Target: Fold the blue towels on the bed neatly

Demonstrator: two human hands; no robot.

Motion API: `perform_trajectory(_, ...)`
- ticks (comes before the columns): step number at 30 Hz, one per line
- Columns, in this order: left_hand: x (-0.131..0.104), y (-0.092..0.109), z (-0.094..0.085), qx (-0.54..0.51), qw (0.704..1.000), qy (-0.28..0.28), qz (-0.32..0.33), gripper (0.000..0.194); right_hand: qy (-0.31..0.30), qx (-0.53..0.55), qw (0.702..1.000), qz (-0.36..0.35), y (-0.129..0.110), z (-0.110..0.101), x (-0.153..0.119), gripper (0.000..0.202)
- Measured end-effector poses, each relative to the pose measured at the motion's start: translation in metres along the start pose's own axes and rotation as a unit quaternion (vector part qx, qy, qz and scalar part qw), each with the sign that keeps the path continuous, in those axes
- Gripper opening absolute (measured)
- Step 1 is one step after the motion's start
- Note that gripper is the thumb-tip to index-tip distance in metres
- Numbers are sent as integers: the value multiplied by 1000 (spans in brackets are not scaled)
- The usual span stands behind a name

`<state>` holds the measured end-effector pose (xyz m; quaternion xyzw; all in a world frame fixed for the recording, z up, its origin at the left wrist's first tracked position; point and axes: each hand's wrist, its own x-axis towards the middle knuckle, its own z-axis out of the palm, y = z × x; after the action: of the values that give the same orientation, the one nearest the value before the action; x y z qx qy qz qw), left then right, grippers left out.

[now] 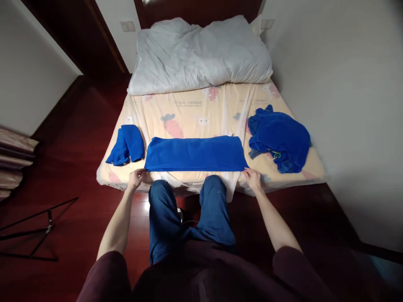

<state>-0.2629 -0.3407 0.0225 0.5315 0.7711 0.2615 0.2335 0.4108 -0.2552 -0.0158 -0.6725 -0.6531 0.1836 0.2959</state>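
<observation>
A blue cloth (pixel 195 154), folded into a long flat strip, lies across the near part of the bed in front of my knees. My left hand (pixel 136 178) pinches its near left corner. At the near right corner, my right hand (pixel 252 178) grips the same cloth between thumb and fingers. Whether it is a garment or a towel I cannot tell. To the left, a smaller folded blue cloth (pixel 127 144) rests in two overlapping parts. On the right sits a crumpled heap of blue cloth (pixel 280 138), with a small green detail near its front.
The bed (pixel 151 115) has a patterned cover under clear plastic sheeting. A bulky quilt in a pale cover (pixel 201 56) lies at the head end. Walls stand left and right. Black stand legs (pixel 40 230) are on the dark red floor at left, near a curtain (pixel 14 161).
</observation>
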Motion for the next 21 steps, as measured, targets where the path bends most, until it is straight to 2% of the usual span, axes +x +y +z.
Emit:
perform_trajectory(3, -9, -19, 11, -8, 1000, 2, -22, 41, 18, -14, 999, 22, 11, 9, -10, 24)
perform_trajectory(6, -11, -29, 12, 6, 1000, -4, -12, 46, 26, -31, 999, 28, 15, 7, -10, 27)
perform_trajectory(9, -9, -31, 8, 71, 994, -41, 65, 42, 2, -55, 998, 30, 16, 2, -11, 26)
perform_trajectory(12, -1, -24, -1, 135, 976, -102, 135, 35, -35, -89, 995, 12, 20, -4, -11, 21)
perform_trajectory(15, 19, -8, -11, 176, 960, -157, 150, 32, -44, -121, 992, -17, 20, -9, -1, 16)
perform_trajectory(17, 40, 6, -13, 173, 960, -164, 147, 34, -20, -108, 994, -24, 13, -7, 16, 17)
perform_trajectory(19, 68, 19, -8, 152, 972, -121, 130, 40, 9, -66, 998, -15, 0, 0, 40, 23)
perform_trajectory(21, 102, 29, 3, 129, 984, -52, 109, 41, 22, -27, 999, 7, -14, 13, 69, 30)
